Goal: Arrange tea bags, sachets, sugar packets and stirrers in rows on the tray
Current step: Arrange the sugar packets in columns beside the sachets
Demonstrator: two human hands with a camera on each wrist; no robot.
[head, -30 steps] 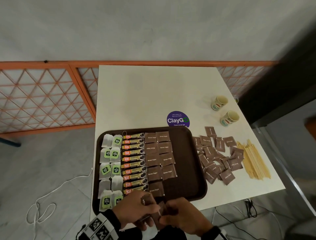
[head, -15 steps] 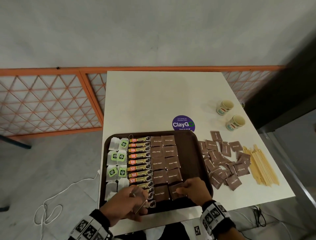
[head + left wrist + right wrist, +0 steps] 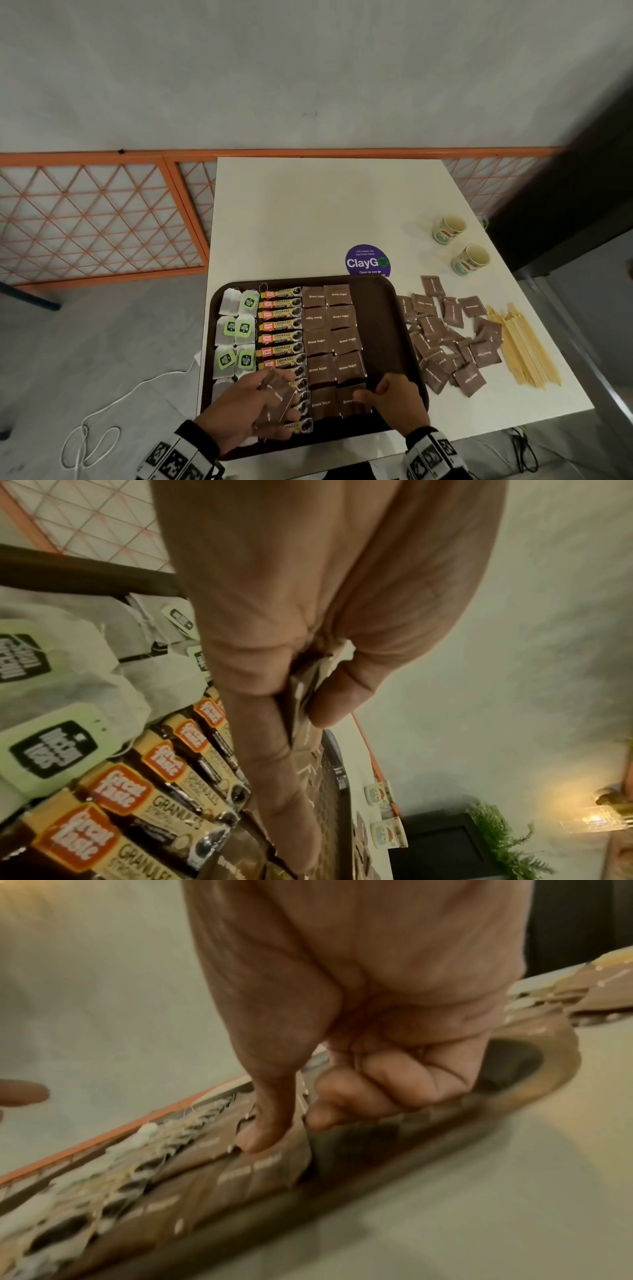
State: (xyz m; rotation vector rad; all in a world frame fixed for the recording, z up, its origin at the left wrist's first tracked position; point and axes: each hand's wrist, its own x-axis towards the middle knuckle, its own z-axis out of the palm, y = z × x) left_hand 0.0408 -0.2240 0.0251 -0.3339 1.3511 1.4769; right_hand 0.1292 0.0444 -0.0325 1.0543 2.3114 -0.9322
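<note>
A brown tray [image 3: 376, 308] holds a column of tea bags [image 3: 236, 329], a column of coffee sachets [image 3: 281, 337] and two columns of brown sugar packets [image 3: 330, 342]. My left hand [image 3: 236, 404] hovers over the tray's near left part and pinches a small stack of sugar packets [image 3: 277, 399], also seen in the left wrist view as packets [image 3: 304, 696] between thumb and fingers. My right hand [image 3: 373, 394] is at the near end of the second sugar column. Its thumb [image 3: 260, 1137] lies on the nearest packet [image 3: 253, 1175], with the curled index finger at that packet's edge.
Loose sugar packets [image 3: 445, 342] lie in a heap on the white table [image 3: 308, 212] right of the tray, with wooden stirrers [image 3: 524, 346] beyond them. Two paper cups [image 3: 452, 228] [image 3: 471, 258] stand at the far right. The tray's right strip is bare.
My hands were together at the tray's near edge. The right hand has drawn one packet away and laid it at the near end of the second sugar column. The left hand stayed.
</note>
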